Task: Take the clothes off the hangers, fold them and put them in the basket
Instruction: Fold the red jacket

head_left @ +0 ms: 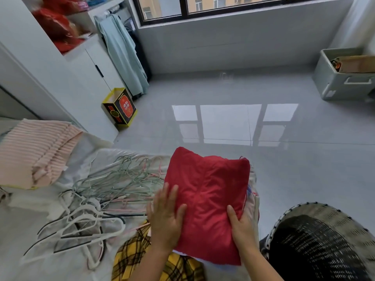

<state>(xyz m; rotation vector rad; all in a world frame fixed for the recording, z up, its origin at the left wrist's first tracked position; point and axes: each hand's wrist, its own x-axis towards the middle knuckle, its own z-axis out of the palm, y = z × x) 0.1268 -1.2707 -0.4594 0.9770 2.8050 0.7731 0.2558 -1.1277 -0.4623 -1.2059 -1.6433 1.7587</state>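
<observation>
A box [121, 108] is set well ahead and to the left of the left hand [165, 218]. A grey bin [332, 84] is seen far ahead and to the right of the right hand [242, 226].

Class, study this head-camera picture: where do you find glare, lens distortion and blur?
Head view: window glare lies on the glossy floor; the wide-angle lens bends the window frame; the red bags top left are blurred; the red garment at centre is sharp.

Glossy grey tiled floor [223, 92], mirroring the dark-framed window [183, 7] above a grey wall [233, 43]. White cupboard [95, 63] at left, with a yellow-and-black carton [120, 107] at its foot; grey storage box [338, 84] far right.
</observation>
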